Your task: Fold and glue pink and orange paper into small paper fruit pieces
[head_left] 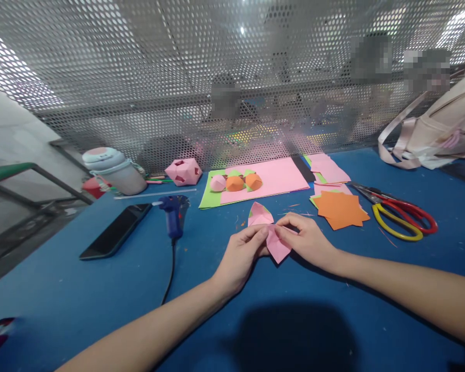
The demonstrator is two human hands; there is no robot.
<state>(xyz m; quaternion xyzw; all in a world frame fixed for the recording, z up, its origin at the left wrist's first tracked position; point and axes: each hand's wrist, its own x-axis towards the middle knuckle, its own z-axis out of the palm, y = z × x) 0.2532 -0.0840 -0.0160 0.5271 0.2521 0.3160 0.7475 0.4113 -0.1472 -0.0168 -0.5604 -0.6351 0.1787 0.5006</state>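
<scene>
A folded pink paper piece (276,243) is pinched between both my hands just above the blue table (101,299). My left hand (242,256) grips its left side with thumb and fingers closed. My right hand (308,238) holds its right edge, fingers pressed together on the fold. A second folded pink piece with green tips (260,213) lies on the table just behind my fingers.
Behind are pink and green sheets (279,178) carrying small folded paper flowers (236,182), an orange star stack (339,209), scissors (401,214), a blue glue gun (173,212), a phone (116,230), a pink paper ball (184,171), a lidded jar (114,169) and a bag (442,134). A perforated metal screen closes the back.
</scene>
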